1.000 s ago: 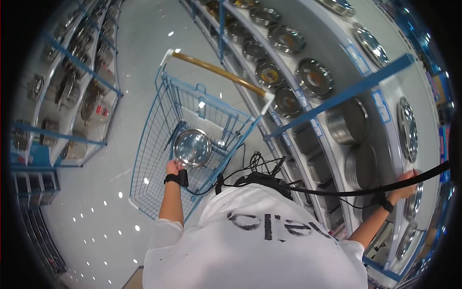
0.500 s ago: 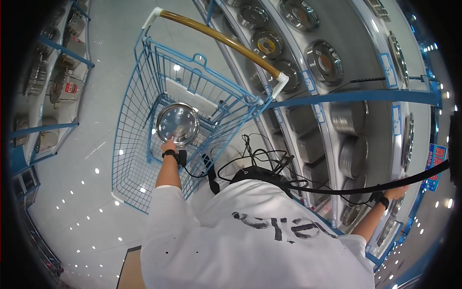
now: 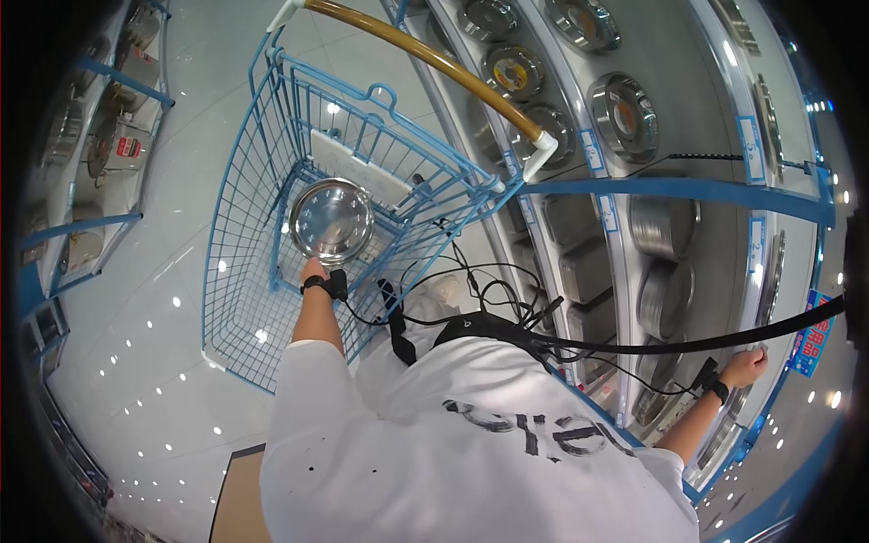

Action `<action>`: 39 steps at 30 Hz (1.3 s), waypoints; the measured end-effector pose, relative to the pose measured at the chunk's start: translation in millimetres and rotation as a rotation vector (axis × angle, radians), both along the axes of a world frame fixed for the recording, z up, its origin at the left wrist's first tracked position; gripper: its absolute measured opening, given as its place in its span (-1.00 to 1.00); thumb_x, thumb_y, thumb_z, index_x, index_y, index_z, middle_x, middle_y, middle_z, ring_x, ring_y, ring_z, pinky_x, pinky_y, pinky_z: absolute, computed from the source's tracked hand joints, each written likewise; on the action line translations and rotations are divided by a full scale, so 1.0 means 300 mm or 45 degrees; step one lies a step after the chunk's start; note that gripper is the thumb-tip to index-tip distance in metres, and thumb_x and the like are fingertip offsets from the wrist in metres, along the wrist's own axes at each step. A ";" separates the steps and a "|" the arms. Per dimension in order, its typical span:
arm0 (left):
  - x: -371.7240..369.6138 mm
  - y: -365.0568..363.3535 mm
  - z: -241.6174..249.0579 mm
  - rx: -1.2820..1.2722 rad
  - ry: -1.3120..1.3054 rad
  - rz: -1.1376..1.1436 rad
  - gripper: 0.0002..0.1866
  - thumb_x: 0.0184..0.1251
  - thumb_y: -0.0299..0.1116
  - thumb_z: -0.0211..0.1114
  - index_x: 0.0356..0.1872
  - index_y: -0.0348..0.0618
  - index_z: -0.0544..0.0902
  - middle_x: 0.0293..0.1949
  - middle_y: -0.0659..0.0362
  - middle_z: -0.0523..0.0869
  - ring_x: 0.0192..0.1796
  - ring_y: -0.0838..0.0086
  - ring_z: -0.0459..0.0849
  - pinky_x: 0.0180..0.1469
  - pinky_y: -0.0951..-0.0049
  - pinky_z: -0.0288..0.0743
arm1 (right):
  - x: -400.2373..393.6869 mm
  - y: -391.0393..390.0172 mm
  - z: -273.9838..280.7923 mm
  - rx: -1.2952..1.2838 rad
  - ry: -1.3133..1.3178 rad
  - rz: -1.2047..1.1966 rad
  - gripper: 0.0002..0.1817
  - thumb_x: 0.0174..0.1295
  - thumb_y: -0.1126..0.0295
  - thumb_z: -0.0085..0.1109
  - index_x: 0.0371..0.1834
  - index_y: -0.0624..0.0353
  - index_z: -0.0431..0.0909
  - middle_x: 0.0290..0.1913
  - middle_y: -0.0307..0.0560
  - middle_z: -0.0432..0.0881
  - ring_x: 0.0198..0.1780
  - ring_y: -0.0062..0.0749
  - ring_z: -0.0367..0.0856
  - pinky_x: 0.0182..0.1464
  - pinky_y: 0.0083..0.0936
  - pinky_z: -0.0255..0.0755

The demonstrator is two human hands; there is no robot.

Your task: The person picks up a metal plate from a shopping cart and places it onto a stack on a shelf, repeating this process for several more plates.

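Note:
My left hand [image 3: 314, 270] grips the near rim of a shiny round metal basin [image 3: 331, 223], holding it over the blue wire shopping cart [image 3: 237, 262]. The fingers under the basin are hidden. At the far right, my right hand [image 3: 745, 366] is beside the front edge of the steel shelves, its fingers curled closed. Whether anything is inside those fingers is too small to make out. Both wrists wear black bands with small devices and cables.
Shelves on the right carry round metal dishes [image 3: 625, 116], stacked pans [image 3: 663, 226] and blue price tags [image 3: 592, 152]. The cart's brown handle [image 3: 425, 56] angles toward them. Black cables [image 3: 489, 288] hang at my waist. More shelves with boxed pots [image 3: 127, 147] stand left.
The view has shifted slightly. My right hand has drawn back a little from the shelf edge, and its fingers show more curled. My left hand still holds the basin over the cart.

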State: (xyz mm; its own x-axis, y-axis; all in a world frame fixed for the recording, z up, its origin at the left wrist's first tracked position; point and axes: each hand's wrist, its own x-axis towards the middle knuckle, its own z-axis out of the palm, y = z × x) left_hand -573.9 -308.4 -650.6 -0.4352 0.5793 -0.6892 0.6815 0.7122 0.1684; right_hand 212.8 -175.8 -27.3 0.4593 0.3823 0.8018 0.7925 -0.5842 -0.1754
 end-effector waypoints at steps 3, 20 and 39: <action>0.007 -0.003 0.017 0.060 -0.005 0.010 -0.66 0.00 -0.42 0.37 -0.11 -0.13 0.64 -0.26 -0.02 0.73 -0.15 0.04 0.70 -0.16 0.16 0.57 | 0.003 0.000 0.001 0.010 0.009 0.031 -0.56 0.24 0.10 -0.10 -0.05 0.11 0.65 -0.03 0.03 0.68 0.02 -0.01 0.60 0.08 -0.23 0.40; 0.039 0.048 0.247 0.696 -0.622 1.439 -0.71 0.16 -0.55 0.01 -0.08 -0.47 0.40 -0.44 -0.12 0.60 -0.66 0.35 0.57 -0.74 0.43 0.33 | 0.013 0.011 -0.012 0.057 -0.021 -0.125 -0.63 0.20 0.08 -0.08 -0.11 -0.16 0.71 -0.12 -0.12 0.73 -0.09 -0.05 0.65 -0.05 -0.16 0.45; 0.101 0.051 1.216 1.415 -0.413 0.851 -0.79 0.40 -0.38 0.01 -0.24 -0.32 0.53 -0.36 0.18 0.60 -0.32 0.58 0.51 -0.23 0.51 0.39 | 0.057 -0.008 -0.041 0.107 0.083 0.021 -0.61 0.20 0.01 -0.05 -0.06 -0.17 0.68 -0.16 -0.24 0.73 -0.13 -0.20 0.67 -0.11 -0.25 0.47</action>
